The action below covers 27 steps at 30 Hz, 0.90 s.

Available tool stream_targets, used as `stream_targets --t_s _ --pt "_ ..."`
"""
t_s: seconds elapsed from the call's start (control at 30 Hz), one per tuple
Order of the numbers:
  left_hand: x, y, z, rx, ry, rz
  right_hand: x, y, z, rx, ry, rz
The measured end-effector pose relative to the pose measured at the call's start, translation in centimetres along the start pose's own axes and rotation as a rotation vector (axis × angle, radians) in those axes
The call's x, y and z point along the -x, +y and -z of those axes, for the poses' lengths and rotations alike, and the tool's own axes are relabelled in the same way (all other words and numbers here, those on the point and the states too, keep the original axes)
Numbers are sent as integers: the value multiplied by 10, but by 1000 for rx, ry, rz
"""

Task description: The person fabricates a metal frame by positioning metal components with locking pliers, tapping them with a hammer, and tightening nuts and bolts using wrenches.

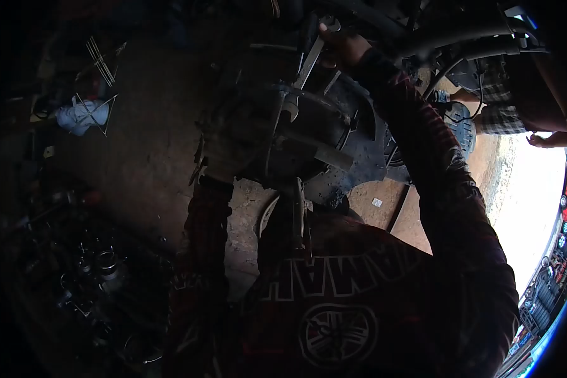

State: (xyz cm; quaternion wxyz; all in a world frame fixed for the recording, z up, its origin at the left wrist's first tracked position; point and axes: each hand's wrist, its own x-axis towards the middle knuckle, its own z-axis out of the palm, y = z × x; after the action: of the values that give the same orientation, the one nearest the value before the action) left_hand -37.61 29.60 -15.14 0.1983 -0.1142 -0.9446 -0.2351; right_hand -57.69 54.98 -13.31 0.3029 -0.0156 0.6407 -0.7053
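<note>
My right hand [346, 49] is closed around a large metal wrench [310, 64], near its upper end. The wrench slants down and left, its lower jaw lying among metal bars over a dark round machine part [302, 148]. A flat metal bar [334, 157] sticks out across that part. My left forearm [209, 211] reaches up to the left side of the same machinery. Deep shadow covers my left hand [223, 151], so its fingers and anything in them cannot be made out.
At right, another person's foot in a sandal [463, 126] stands beside black tubing and hoses [466, 41]. Dark metal parts [107, 264] lie at lower left. A pale blue bundle [83, 116] sits on the floor at left. Bright ground and tires [535, 309] show at far right.
</note>
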Motion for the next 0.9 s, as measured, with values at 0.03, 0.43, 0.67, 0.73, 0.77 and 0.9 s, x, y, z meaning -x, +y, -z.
stream_targets --t_s 0.03,0.43,0.67,0.73,0.77,0.9 --pt "-1 1 0 -1 3 -2 6 -6 -11 9 10 -26" --pt "-15 19 17 -104 -3 -126 -35 -1 -52 80 -192 -115" --pt "-16 13 15 -123 7 -209 -46 12 -88 328 -386 19" --pt "-14 12 15 -124 15 -212 -47 11 -89 314 -398 5" --pt "-14 12 14 -122 21 -199 -52 11 -86 307 -368 -41" --pt "-12 18 12 -181 61 -133 -60 2 -70 138 -242 -62"
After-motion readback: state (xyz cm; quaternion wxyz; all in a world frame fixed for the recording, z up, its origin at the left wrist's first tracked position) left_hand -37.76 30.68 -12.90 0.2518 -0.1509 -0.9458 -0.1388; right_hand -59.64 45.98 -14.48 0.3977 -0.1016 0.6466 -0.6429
